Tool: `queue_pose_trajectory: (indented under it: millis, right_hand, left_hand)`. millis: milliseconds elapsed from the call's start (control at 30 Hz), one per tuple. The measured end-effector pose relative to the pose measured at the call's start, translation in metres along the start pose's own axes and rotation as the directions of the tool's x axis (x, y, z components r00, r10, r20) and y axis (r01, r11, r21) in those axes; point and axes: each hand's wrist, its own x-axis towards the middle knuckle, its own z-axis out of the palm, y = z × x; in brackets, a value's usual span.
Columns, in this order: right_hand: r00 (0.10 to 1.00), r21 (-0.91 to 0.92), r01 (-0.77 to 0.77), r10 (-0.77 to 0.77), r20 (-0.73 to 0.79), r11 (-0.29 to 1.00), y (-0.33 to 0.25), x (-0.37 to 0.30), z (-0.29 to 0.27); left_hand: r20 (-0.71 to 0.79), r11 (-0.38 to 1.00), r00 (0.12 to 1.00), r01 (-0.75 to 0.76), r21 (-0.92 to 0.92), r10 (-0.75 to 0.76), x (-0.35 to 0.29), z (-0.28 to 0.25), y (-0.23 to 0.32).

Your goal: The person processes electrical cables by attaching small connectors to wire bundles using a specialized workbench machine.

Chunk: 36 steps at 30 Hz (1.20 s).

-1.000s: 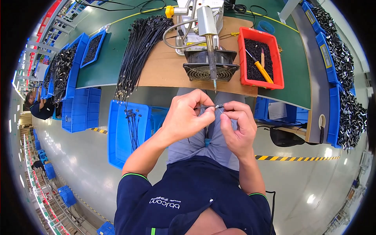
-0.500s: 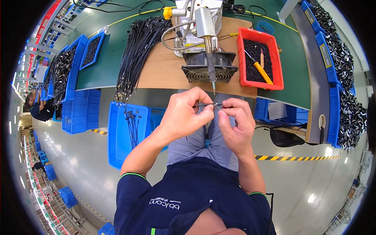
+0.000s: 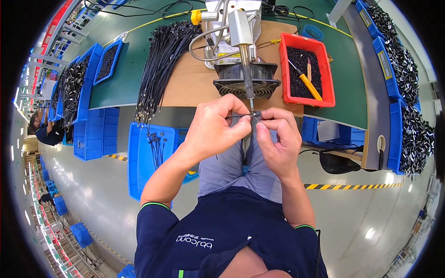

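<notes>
My left hand (image 3: 212, 124) pinches a thin black cable (image 3: 239, 116) between thumb and index finger. At the cable's end, my right hand (image 3: 282, 141) is closed on a small dark connector (image 3: 257, 113). The two hands meet just below the soldering iron (image 3: 247, 74), which points down from its stand. Its tip reaches the joint between cable and connector and seems to touch it, though the contact is too small to be sure. A black fan (image 3: 247, 88) stands right behind the iron.
A bundle of black cables (image 3: 162, 65) lies left on the cardboard (image 3: 185, 88). On the right, a red bin (image 3: 330, 78) holds small black parts and a yellow-handled tool (image 3: 309, 86). A blue bin (image 3: 138, 162) with several cables stands below the table's left front edge.
Both hands have moved slightly up, bringing the cable and connector to the iron's tip. The iron's stand appears shifted a little to the left.
</notes>
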Motion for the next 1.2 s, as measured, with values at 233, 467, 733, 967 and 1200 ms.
queue_pose_trajectory:
  millis: [233,467,733,967,1200]
  right_hand:
    - [1.0,0.009,0.009,-0.009,-0.006,1.0,-0.0004,0.0027,0.0]
    - [1.0,-0.009,-0.002,0.002,-0.004,1.0,-0.0031,0.0043,0.0001]
    - [1.0,-0.028,0.019,-0.02,-0.013,0.999,-0.0021,0.0055,0.0011]
    - [1.0,0.0,0.004,-0.004,-0.006,1.0,-0.004,0.0048,0.0006]
    - [1.0,-0.006,0.005,-0.005,-0.006,1.0,-0.0051,0.0054,-0.0006]
  left_hand:
    - [0.006,1.0,1.0,-0.002,0.011,0.002,0.0006,-0.0029,0.0035]
    - [0.002,1.0,1.0,0.006,0.006,-0.006,0.0006,-0.0034,0.0049]
    - [0.011,0.999,0.999,0.032,0.002,-0.032,0.0013,-0.0037,0.0048]
    - [0.004,1.0,1.0,0.03,-0.001,-0.03,0.001,-0.0038,0.0028]
    - [-0.012,1.0,1.0,-0.029,-0.004,0.029,0.0011,-0.002,0.0057]
